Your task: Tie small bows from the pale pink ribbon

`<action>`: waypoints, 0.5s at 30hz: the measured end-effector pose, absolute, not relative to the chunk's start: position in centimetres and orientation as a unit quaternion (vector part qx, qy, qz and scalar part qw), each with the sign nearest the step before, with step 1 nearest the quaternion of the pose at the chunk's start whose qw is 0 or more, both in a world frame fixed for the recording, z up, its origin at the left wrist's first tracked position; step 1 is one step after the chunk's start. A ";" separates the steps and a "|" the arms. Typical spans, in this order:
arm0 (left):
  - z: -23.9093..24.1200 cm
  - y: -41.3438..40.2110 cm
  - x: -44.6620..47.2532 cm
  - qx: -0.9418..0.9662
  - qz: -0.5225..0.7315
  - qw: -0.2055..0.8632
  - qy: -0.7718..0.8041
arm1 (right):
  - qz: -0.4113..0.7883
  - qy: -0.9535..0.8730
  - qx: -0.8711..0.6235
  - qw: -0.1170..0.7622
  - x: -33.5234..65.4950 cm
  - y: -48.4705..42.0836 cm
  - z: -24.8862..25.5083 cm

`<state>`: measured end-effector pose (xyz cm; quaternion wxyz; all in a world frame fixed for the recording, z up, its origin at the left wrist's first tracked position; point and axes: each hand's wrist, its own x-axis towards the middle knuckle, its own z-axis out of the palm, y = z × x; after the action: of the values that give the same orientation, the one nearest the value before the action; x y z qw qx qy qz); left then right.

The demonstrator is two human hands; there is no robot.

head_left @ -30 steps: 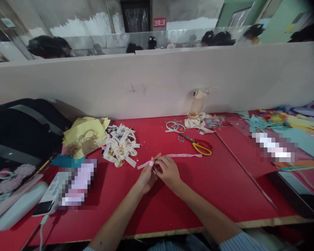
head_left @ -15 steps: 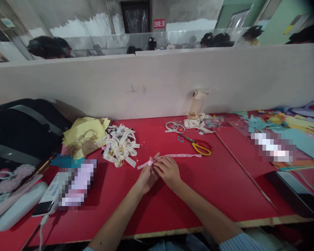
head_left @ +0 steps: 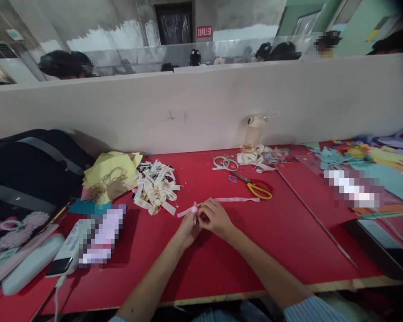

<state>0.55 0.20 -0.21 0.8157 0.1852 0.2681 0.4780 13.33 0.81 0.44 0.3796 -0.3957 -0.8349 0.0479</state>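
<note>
On the left of the red table (head_left: 238,268), beyond my forearms, the white ribbon pieces (head_left: 157,188) lie heaped just beside the yellow sheets (head_left: 118,166); to the right of that heap is the pink ribbon (head_left: 238,199), the piece I am working, near the middle of the table; its short end points left toward the heap, a bunched pink part sits at my fingertips, and its long tail runs right, flat and loose, toward the scissors (head_left: 260,191); I judge I am partway through, the gather begun and both ends hanging free; whether a knot is drawn tight inside the bunch, I cannot tell; the scissors lie untouched, near the metal rings (head_left: 226,163), so any trimming would seem yet to be done; as for pose, my left hand (head_left: 188,229) reaches in from the near left, palm turned partly inward, thumb and fingers pinching the bunched ribbon; my right hand (head_left: 218,219) comes from the near right, back of the hand up, fingers bent, its tips meeting close by the bunch; they hide what lies between them, so I cannot tell whether they grip a strand; both forearms slant inward, hands almost together
</note>
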 end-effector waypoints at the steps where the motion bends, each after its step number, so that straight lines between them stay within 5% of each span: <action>1: -0.2 0.2 0.6 0.182 0.471 0.823 0.261 | 0.045 -0.837 -0.392 0.380 13.5 0.9 0.5; 15: -0.1 0.6 0.4 0.129 0.423 0.875 0.195 | 0.039 -0.824 -0.414 0.385 13.7 0.6 0.1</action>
<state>0.41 0.65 -0.05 0.8753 0.1289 0.1951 0.4234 13.73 0.57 0.10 0.3848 -0.4137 -0.8242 0.0391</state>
